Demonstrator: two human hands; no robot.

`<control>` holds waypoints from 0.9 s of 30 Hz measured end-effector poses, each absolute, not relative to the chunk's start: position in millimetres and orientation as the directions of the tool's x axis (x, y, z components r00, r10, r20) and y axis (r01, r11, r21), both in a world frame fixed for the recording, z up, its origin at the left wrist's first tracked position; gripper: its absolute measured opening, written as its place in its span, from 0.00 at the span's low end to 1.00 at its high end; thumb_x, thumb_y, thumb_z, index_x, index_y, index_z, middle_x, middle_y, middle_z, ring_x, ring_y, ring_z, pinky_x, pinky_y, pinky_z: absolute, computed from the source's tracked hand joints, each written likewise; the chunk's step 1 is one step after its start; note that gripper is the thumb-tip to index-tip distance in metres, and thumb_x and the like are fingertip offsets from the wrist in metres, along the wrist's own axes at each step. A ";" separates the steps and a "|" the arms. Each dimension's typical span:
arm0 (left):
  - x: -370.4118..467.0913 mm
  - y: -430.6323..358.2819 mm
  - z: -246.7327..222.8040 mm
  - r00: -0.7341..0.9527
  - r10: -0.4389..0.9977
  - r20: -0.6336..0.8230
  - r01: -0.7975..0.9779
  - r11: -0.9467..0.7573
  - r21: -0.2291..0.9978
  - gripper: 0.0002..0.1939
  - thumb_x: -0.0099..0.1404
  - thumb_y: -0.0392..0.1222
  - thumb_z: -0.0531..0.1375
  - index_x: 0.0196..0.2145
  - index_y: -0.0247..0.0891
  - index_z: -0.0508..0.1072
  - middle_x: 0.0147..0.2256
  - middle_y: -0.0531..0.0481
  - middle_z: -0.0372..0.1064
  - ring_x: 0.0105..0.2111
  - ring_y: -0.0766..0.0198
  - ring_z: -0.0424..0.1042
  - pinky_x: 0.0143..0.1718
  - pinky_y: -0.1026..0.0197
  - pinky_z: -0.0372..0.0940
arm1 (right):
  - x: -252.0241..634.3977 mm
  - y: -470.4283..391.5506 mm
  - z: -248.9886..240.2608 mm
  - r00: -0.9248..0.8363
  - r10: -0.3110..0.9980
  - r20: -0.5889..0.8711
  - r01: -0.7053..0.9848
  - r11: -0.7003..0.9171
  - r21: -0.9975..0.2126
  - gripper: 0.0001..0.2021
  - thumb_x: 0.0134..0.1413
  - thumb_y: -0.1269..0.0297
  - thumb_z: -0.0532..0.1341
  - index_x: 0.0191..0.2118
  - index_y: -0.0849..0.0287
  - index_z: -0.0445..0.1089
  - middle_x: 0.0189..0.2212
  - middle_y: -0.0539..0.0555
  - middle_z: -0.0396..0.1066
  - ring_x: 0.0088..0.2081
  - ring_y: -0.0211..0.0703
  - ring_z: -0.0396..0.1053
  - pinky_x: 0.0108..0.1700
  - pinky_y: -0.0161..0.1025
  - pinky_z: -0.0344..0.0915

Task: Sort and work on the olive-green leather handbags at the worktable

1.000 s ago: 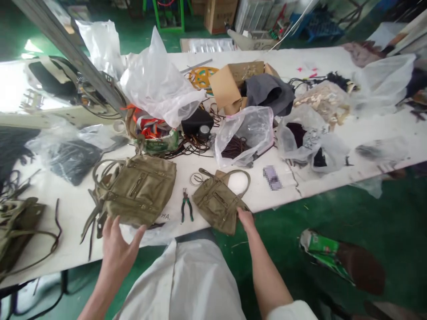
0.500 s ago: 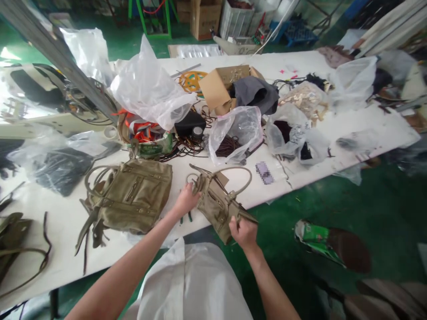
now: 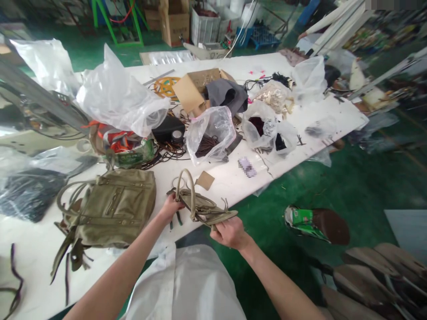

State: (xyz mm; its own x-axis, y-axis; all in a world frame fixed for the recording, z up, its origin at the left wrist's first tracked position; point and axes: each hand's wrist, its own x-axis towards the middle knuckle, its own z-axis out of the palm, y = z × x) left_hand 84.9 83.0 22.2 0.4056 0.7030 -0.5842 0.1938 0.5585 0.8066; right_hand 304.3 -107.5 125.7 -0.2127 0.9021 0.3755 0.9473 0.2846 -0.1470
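Head view: left hand [image 3: 171,207] and right hand [image 3: 231,233] hold small bag [image 3: 204,207] (olive)

You have a small bag [image 3: 203,208] of matt, creased cloth, by its look, and a big bag [image 3: 115,211] of the same toward the near edge of the table [image 3: 230,189] — itself smooth. Toward the far edge you see a box [image 3: 188,94] of dull cardboard, a matt cloth [image 3: 223,92], and a sack [image 3: 115,95] — thin, glossy, crinkled plastic.
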 end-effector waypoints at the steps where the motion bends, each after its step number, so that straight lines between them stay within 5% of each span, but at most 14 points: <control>1: 86.8 80.6 21.6 0.404 0.709 -0.577 0.154 0.569 0.808 0.34 0.50 0.47 0.77 0.51 0.35 0.74 0.46 0.39 0.78 0.43 0.50 0.79 0.44 0.50 0.76 | 303.9 -108.1 127.5 -0.219 0.896 0.386 0.945 0.293 -0.145 0.09 0.65 0.63 0.60 0.36 0.57 0.78 0.29 0.55 0.78 0.30 0.46 0.73 0.36 0.43 0.67; 7: 87.9 78.5 23.1 0.344 0.777 -0.527 -0.038 0.572 0.819 0.53 0.50 0.43 0.75 0.70 0.42 0.58 0.62 0.37 0.69 0.53 0.53 0.77 0.55 0.51 0.74 | 309.2 -110.4 138.6 -0.226 0.859 0.460 0.930 0.331 -0.161 0.08 0.63 0.65 0.63 0.44 0.57 0.81 0.33 0.57 0.82 0.34 0.50 0.78 0.41 0.45 0.74; 11: 88.4 81.7 33.3 0.404 0.756 -0.514 -0.055 0.581 0.812 0.44 0.52 0.49 0.76 0.63 0.40 0.68 0.53 0.41 0.77 0.49 0.51 0.79 0.53 0.49 0.74 | 309.5 -107.1 149.0 -0.294 0.844 0.448 0.893 0.410 -0.186 0.10 0.62 0.64 0.66 0.47 0.55 0.81 0.41 0.57 0.84 0.39 0.52 0.81 0.47 0.48 0.76; 16: 90.8 81.4 51.4 0.377 0.798 -0.471 -0.066 0.530 0.845 0.27 0.56 0.51 0.73 0.51 0.39 0.75 0.44 0.45 0.79 0.41 0.54 0.78 0.45 0.52 0.73 | 326.8 -114.6 152.1 -0.304 0.836 0.457 0.899 0.411 -0.153 0.05 0.59 0.63 0.67 0.38 0.54 0.81 0.32 0.56 0.82 0.32 0.50 0.78 0.41 0.46 0.75; 21: 83.0 76.2 82.1 0.356 0.866 -0.351 -0.050 0.392 0.918 0.15 0.61 0.49 0.70 0.43 0.39 0.80 0.40 0.48 0.77 0.42 0.54 0.74 0.47 0.54 0.69 | 383.4 -129.6 130.2 0.119 0.838 0.532 0.951 0.058 -0.304 0.13 0.60 0.57 0.67 0.25 0.53 0.73 0.20 0.55 0.72 0.23 0.47 0.69 0.30 0.43 0.64; 27: 80.3 60.0 123.9 0.475 0.831 -0.289 -0.085 0.371 0.925 0.14 0.64 0.50 0.69 0.42 0.39 0.82 0.42 0.45 0.78 0.45 0.51 0.74 0.48 0.54 0.69 | 410.8 -122.1 124.4 0.596 0.700 0.394 0.738 -0.283 -0.613 0.18 0.65 0.51 0.62 0.26 0.55 0.73 0.21 0.54 0.71 0.25 0.47 0.67 0.31 0.43 0.61</control>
State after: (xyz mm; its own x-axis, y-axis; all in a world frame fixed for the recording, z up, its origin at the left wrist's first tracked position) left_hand 80.3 60.0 123.9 0.4749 0.8311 -0.2895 -0.0854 0.3709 0.9247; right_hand 410.8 -122.1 124.4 0.5957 0.7001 0.3937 0.7378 -0.2833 -0.6127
